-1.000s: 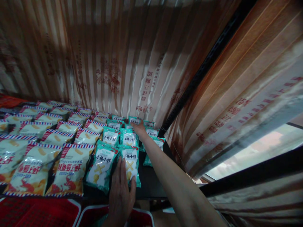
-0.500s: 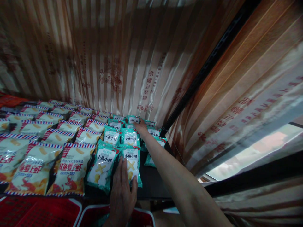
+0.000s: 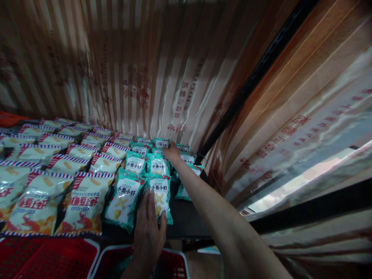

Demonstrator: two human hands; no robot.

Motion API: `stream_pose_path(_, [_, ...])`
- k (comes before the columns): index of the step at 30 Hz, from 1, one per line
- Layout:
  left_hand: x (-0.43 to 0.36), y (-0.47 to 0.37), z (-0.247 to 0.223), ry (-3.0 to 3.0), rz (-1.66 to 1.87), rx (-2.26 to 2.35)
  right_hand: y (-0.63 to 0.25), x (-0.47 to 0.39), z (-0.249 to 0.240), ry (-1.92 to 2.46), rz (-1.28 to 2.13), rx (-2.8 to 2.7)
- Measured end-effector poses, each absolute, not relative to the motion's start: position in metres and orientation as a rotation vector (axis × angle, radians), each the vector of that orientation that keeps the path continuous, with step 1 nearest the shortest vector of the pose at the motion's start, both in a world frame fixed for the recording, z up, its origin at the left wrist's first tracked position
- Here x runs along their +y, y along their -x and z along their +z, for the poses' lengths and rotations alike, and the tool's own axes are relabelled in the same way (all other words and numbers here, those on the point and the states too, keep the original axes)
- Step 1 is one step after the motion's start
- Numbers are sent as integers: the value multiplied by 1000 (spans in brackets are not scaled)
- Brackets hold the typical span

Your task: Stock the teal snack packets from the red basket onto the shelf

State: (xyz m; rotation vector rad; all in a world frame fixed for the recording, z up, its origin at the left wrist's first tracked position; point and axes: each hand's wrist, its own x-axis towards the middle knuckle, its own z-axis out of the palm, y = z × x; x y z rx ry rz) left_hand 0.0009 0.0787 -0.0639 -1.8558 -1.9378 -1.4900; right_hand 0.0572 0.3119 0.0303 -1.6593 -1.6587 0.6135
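Rows of teal snack bags [image 3: 124, 197] stand on a black shelf [image 3: 188, 221]. My left hand [image 3: 149, 228] lies against the front teal bag [image 3: 159, 193], its fingers stretched out and the thumb apart at the bag's lower edge. Farther back, my right hand [image 3: 172, 154] reaches in among the rear teal bags, with its fingertips at the right edge of a small rear bag [image 3: 161, 143]. Those fingertips are partly hidden, so its grip is unclear. White bags with red and blue striped edges [image 3: 84, 203] fill the shelf to the left.
Two red baskets with white rims [image 3: 97, 248] [image 3: 177, 254] sit below the shelf's front edge. Striped curtains [image 3: 139, 69] hang behind and to the right. A black pole [image 3: 247, 89] slants down to the back right corner, and a dark bar [image 3: 314, 209] crosses at the right.
The view has shifted slightly, so the bags appear a little higher and farther left. Both hands keep nearly the same places against the teal bags.
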Motion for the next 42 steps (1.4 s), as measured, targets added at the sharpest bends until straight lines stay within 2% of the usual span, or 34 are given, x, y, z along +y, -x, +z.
stream_pose_path(8, [78,1,-64,1902,-1471,-1910,-48,278,66,1471,377,-1873])
stream_pose_path(13, [81,5,-63,1942,-1459,-1901,-65,226,78,1250,316,-1848])
stream_pose_path(17, [85,10,-63,1973,-1407,-1816,-94,163,58,1130,369,-1719])
stream_pose_path(27, [83,10,-68,2019,-1339,-1697,-152,33,-40,1405,534,-1723])
stream_pose_path(35, [77,14,-69,2020,-1326,-1713,-155,4,-45,1329,448,-1840])
stream_pose_path(42, [61,21,-59,2060,-1387,-1577,-161,-23,-50,1349,559,-1835])
